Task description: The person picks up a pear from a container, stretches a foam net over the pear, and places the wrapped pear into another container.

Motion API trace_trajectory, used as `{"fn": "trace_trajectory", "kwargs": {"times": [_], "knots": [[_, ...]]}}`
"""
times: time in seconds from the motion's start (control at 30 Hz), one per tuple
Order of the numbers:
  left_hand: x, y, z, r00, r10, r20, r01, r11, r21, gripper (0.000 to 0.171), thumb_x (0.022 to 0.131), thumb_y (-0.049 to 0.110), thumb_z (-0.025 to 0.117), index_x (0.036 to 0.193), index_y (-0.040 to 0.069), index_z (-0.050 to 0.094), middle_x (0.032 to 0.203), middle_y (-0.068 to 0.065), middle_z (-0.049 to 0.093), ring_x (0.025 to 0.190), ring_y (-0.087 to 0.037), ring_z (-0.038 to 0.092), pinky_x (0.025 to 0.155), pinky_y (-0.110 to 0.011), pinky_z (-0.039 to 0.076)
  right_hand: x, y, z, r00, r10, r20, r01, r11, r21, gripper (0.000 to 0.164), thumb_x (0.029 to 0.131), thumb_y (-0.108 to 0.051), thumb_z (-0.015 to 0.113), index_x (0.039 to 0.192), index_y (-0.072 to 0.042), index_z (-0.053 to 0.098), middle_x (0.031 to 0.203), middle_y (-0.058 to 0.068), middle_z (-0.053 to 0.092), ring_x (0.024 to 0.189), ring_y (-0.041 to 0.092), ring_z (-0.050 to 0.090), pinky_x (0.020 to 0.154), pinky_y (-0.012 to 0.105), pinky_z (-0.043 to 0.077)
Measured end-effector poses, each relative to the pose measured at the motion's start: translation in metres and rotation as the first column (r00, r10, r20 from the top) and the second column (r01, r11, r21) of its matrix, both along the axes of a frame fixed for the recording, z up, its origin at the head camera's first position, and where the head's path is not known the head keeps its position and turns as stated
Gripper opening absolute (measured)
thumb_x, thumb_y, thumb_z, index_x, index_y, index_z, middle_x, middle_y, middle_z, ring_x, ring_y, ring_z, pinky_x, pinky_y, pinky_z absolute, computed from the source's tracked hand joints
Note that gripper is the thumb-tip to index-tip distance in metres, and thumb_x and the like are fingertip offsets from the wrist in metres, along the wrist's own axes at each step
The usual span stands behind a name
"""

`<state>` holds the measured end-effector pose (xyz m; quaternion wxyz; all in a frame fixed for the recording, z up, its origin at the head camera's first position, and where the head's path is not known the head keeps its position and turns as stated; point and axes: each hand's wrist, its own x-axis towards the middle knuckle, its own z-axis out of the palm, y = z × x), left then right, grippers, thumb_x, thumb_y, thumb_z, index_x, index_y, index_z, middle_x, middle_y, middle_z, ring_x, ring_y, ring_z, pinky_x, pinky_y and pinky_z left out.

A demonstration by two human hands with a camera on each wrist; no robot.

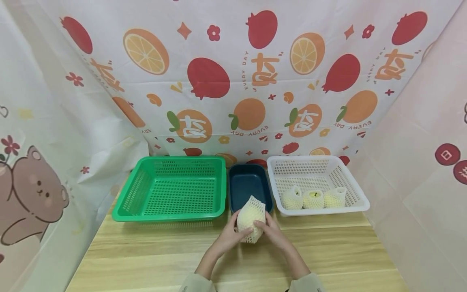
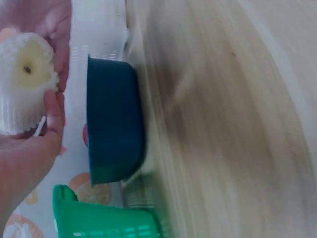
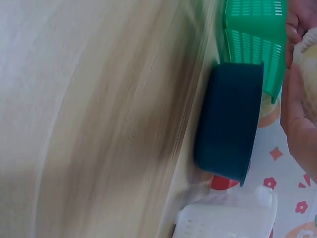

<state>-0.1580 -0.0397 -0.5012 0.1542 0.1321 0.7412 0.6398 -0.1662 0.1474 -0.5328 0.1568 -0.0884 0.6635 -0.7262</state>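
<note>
Between both hands, in front of the dark blue bin [image 1: 248, 188], is a pale yellow pear [image 1: 249, 217] in a white foam net. My left hand [image 1: 230, 235] grips it from the left, thumb across the front. From the other side my right hand [image 1: 274, 234] holds the same fruit, its thumb pressed on the netting. In the left wrist view the net leaves one end of the pear [image 2: 29, 67] bare, with a small brown dimple. The right wrist view catches only part of the right hand [image 3: 298, 119] and the fruit at its edge.
At left stands a green basket [image 1: 169, 219] with perforated walls. To the right, a white basket [image 1: 317, 162] holds 3 netted fruits [image 1: 313, 199] along its near side. All containers stand on the wooden table [image 1: 328, 251], against a fruit-print curtain [image 1: 233, 48].
</note>
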Motion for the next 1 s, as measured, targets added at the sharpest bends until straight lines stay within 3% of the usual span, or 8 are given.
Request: {"fn": "trace_trajectory", "kwargs": {"times": [0.2, 0.3, 0.43, 0.57, 0.67, 0.73, 0.93, 1.0], "knots": [[-0.005, 0.01, -0.011, 0.994, 0.101, 0.044, -0.1, 0.995, -0.013, 0.071, 0.09, 0.038, 0.057, 0.139, -0.004, 0.026, 0.129, -0.024, 0.041, 0.109, -0.031, 0.048, 0.084, -0.042, 0.044, 0.0, -0.002, -0.006, 0.992, 0.053, 0.118, -0.034, 0.986, -0.163, 0.058, 0.1, -0.031, 0.034, 0.142, 0.001, 0.011, 0.119, 0.016, 0.048, 0.105, 0.026, 0.053, 0.083, 0.038, 0.046], [-0.003, 0.012, 0.002, 0.991, 0.121, 0.063, -0.122, 0.992, 0.014, 0.067, 0.089, 0.03, 0.06, 0.136, -0.006, 0.028, 0.127, -0.024, 0.04, 0.111, -0.035, 0.045, 0.085, -0.045, 0.043, 0.002, -0.003, -0.007, 0.988, 0.044, 0.15, -0.011, 0.977, -0.213, 0.06, 0.1, -0.033, 0.034, 0.142, 0.001, 0.007, 0.128, 0.02, 0.039, 0.111, 0.027, 0.048, 0.087, 0.039, 0.043], [-0.003, 0.015, 0.005, 0.982, 0.176, 0.066, -0.178, 0.984, 0.019, 0.068, 0.084, 0.024, 0.067, 0.134, -0.003, 0.029, 0.126, -0.023, 0.04, 0.103, -0.033, 0.049, 0.078, -0.042, 0.048, 0.003, -0.002, -0.007, 0.986, -0.018, 0.165, 0.043, 0.988, -0.151, 0.063, 0.098, -0.037, 0.037, 0.142, 0.0, 0.01, 0.128, 0.02, 0.039, 0.11, 0.025, 0.048, 0.089, 0.037, 0.039], [-0.006, 0.022, -0.013, 0.944, 0.322, -0.07, -0.325, 0.945, -0.038, 0.074, 0.075, 0.027, 0.076, 0.131, 0.002, 0.036, 0.123, -0.016, 0.042, 0.103, -0.029, 0.048, 0.08, -0.042, 0.046, 0.001, -0.001, -0.008, 0.982, -0.1, 0.157, 0.113, 0.991, -0.073, 0.058, 0.097, -0.032, 0.042, 0.137, 0.005, 0.022, 0.117, 0.015, 0.049, 0.1, 0.022, 0.053, 0.088, 0.041, 0.041], [-0.005, 0.028, -0.018, 0.88, 0.397, -0.261, -0.438, 0.891, -0.119, 0.074, 0.068, 0.031, 0.081, 0.126, 0.006, 0.043, 0.12, -0.011, 0.043, 0.104, -0.026, 0.046, 0.082, -0.044, 0.044, 0.001, -0.003, -0.005, 0.978, -0.157, 0.141, 0.165, 0.985, -0.053, 0.054, 0.096, -0.026, 0.047, 0.131, 0.009, 0.027, 0.112, 0.016, 0.052, 0.095, 0.021, 0.056, 0.088, 0.047, 0.043], [-0.005, 0.033, -0.021, 0.825, 0.39, -0.409, -0.488, 0.856, -0.168, 0.072, 0.065, 0.032, 0.082, 0.123, 0.007, 0.047, 0.118, -0.01, 0.044, 0.102, -0.026, 0.046, 0.08, -0.043, 0.044, 0.001, -0.005, -0.002, 0.974, -0.178, 0.138, 0.185, 0.982, -0.042, 0.055, 0.095, -0.025, 0.05, 0.13, 0.011, 0.028, 0.11, 0.016, 0.053, 0.092, 0.021, 0.058, 0.086, 0.046, 0.045], [-0.002, 0.046, -0.035, 0.586, 0.217, -0.781, -0.586, 0.778, -0.224, 0.07, 0.055, 0.022, 0.086, 0.114, 0.006, 0.053, 0.111, -0.014, 0.047, 0.099, -0.029, 0.046, 0.078, -0.042, 0.044, 0.002, -0.013, 0.001, 0.975, -0.151, 0.161, 0.163, 0.984, -0.068, 0.058, 0.095, -0.023, 0.05, 0.134, 0.007, 0.02, 0.115, 0.013, 0.051, 0.094, 0.017, 0.056, 0.079, 0.032, 0.047], [0.0, 0.049, -0.039, 0.532, 0.18, -0.828, -0.603, 0.766, -0.221, 0.072, 0.051, 0.021, 0.087, 0.114, 0.007, 0.053, 0.111, -0.013, 0.047, 0.098, -0.03, 0.046, 0.078, -0.043, 0.042, 0.002, -0.014, -0.001, 0.976, -0.151, 0.158, 0.169, 0.98, -0.104, 0.06, 0.093, -0.021, 0.054, 0.135, 0.005, 0.02, 0.117, 0.012, 0.05, 0.096, 0.017, 0.055, 0.079, 0.03, 0.046]]}}
